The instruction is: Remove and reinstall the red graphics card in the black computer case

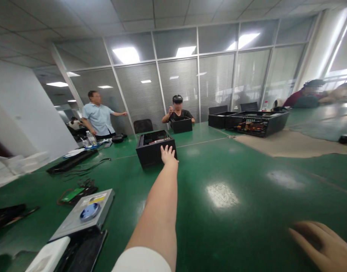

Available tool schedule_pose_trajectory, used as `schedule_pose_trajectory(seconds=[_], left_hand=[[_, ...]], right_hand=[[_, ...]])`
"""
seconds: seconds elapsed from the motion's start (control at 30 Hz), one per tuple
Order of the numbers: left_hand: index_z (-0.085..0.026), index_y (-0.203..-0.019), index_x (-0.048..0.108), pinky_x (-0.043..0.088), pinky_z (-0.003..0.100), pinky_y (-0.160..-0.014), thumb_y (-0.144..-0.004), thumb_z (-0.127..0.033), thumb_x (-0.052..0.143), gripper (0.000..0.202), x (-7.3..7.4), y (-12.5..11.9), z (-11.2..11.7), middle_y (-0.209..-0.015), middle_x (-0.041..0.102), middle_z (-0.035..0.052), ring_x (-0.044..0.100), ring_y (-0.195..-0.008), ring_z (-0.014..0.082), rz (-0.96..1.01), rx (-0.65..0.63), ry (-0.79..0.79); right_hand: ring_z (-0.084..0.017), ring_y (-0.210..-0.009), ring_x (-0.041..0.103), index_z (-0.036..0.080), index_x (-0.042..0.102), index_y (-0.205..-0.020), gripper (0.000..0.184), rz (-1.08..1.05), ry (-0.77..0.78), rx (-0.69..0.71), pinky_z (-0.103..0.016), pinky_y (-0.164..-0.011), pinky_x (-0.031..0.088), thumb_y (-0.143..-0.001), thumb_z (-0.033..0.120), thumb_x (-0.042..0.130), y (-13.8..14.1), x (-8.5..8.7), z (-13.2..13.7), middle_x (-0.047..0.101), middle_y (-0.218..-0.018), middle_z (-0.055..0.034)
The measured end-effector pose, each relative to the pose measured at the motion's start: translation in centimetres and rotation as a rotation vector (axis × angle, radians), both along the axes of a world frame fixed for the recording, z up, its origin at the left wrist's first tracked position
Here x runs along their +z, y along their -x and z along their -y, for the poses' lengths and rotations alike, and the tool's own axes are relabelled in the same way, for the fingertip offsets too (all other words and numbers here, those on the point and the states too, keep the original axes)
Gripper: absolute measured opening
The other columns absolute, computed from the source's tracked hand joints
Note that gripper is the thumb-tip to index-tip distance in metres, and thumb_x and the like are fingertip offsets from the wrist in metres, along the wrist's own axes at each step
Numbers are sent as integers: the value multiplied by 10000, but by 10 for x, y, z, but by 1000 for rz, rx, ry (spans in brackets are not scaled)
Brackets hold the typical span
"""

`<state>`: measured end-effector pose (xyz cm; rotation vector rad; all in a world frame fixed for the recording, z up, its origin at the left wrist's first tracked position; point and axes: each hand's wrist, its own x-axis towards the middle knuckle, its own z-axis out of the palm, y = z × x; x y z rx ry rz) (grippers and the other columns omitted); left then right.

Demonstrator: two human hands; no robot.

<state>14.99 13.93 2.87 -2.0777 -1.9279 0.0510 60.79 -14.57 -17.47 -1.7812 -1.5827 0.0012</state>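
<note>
L hand (169,155) at full reach on black PC case (151,155), mid-frame.
The case sits far across the green table (247,234), just left of frame centre, so the L arm is stretched straight. Fingers are spread wide, tips on the case's near top edge, gripping nothing. R hand (323,245), lower right & blurred, lies flat on the tabletop, fingers out, empty; prob. bracing the lean. Case is a matt black box, upright, top open, w/ a vented panel & pale strip inside.
</note>
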Motion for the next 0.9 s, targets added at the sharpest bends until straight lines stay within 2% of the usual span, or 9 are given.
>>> schedule_pose_trajectory(seconds=[0.07, 0.17, 0.3, 0.4, 0.53, 0.63, 0.73, 0.8, 0.9], left_hand=[[-269, -1553, 402, -201, 667, -1143, -941, -522, 497, 669, -2, 22, 1, -1689, 180, 85, -24, -1565, 385, 41, 76, -22], [-302, -1595, 289, -166, 655, -1177, -932, -573, 474, 739, -11, 59, 27, -1707, 58, 25, -91, -1569, 346, 97, 132, -58], [-260, -1620, 225, 206, 665, -1180, -959, -644, 337, 772, -30, 100, 90, -1707, 74, 116, 147, -1554, 397, 223, 212, -67], [-181, -1617, 229, 419, 563, -1083, -975, -671, 202, 808, -57, 116, 146, -1673, 199, 209, 397, -1458, 386, 334, 237, -65], [-189, -1597, 285, 387, 531, -1126, -971, -676, 241, 795, -102, 128, 203, -1669, 246, 176, 404, -1465, 342, 491, 139, -45], [-173, -1565, 365, 294, 548, -1183, -974, -631, 289, 751, -121, 128, 219, -1644, 316, 166, 331, -1509, 317, 455, 105, -2], [-186, -1553, 400, 242, 592, -1193, -970, -653, 263, 759, -120, 123, 220, -1642, 323, 153, 284, -1528, 323, 420, 113, 40], [-198, -1549, 413, 231, 596, -1196, -969, -668, 244, 765, -114, 119, 220, -1646, 316, 141, 275, -1532, 320, 411, 127, 64], [-203, -1546, 417, 232, 577, -1202, -972, -665, 237, 759, -109, 116, 222, -1651, 309, 127, 273, -1534, 303, 392, 161, 84]], right_hand=[[-308, -966, 683, 250, 719, -988, 483, 0, 62, 52, -484, -898, 544, -826, 678, 566, 3, 11, 3, 708, -1094, -112], [-313, -992, 676, 229, 712, -997, 531, -16, 84, 84, -491, -934, 527, -818, 705, 558, 8, 23, 5, 691, -1120, -120], [-323, -955, 690, 216, 693, -1008, 570, -56, 17, 50, -487, -899, 544, -784, 729, 584, 17, 30, 10, 677, -1125, -123], [-324, -958, 695, 238, 680, -1052, 527, -92, -57, 65, -484, -865, 564, -792, 692, 614, 24, 36, 16, 666, -1142, -119], [-302, -1039, 674, 254, 659, -1132, 417, -77, -120, 210, -445, -899, 562, -884, 580, 581, 31, 74, 2, 658, -1190, -118], [-293, -1160, 620, 227, 628, -1217, 429, 35, -199, 306, -433, -1002, 503, -935, 537, 534, 32, 126, -44, 633, -1273, -125], [-295, -1258, 554, 176, 599, -1284, 505, 181, -267, 330, -436, -1086, 408, -966, 547, 469, 34, 175, -114, 609, -1337, -155], [-302, -1270, 539, 172, 611, -1276, 525, 266, -207, 309, -456, -1079, 362, -980, 561, 419, 37, 194, -161, 612, -1355, -164], [-304, -1191, 564, 187, 662, -1125, 500, 332, -92, 225, -474, -1002, 314, -975, 578, 388, 46, 197, -212, 678, -1237, -159]])
